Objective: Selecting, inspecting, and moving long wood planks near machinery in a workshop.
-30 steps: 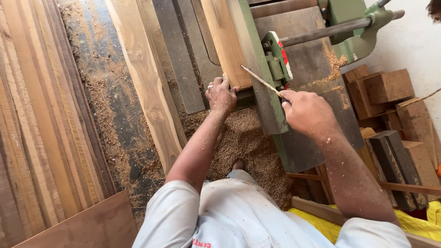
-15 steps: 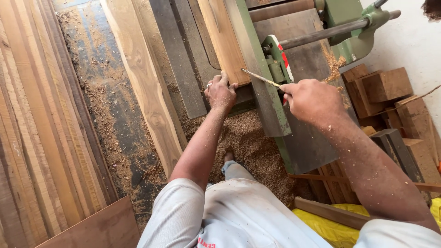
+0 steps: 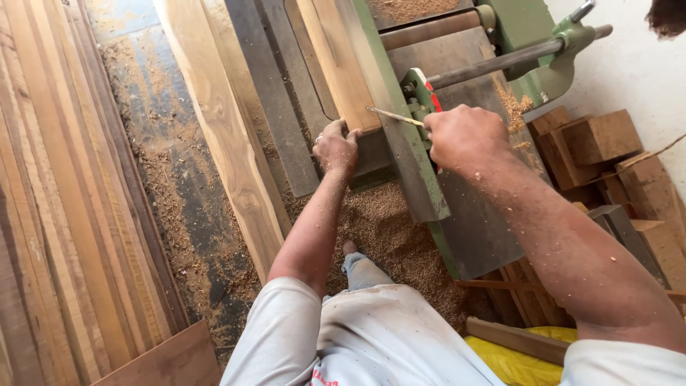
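My left hand (image 3: 336,148) grips the near end of a light wooden board (image 3: 336,61) that lies on the grey table of a green woodworking machine (image 3: 421,171). My right hand (image 3: 464,136) is closed on a thin wooden stick (image 3: 395,115), whose tip points left over the machine's green fence towards the board's end. A ring shows on my left hand. My right forearm is dusted with wood chips.
Long planks (image 3: 221,136) lie on the sawdust-covered floor (image 3: 171,186) at left, with stacked boards (image 3: 57,214) beyond them. Wooden blocks (image 3: 600,139) pile against the white wall at right. A metal bar (image 3: 500,61) crosses the machine. Something yellow (image 3: 514,364) lies near my right side.
The view has shifted, and both hands sit higher in the frame. My right hand with the stick has moved closer to the fence. My left hand stays on the board's end.
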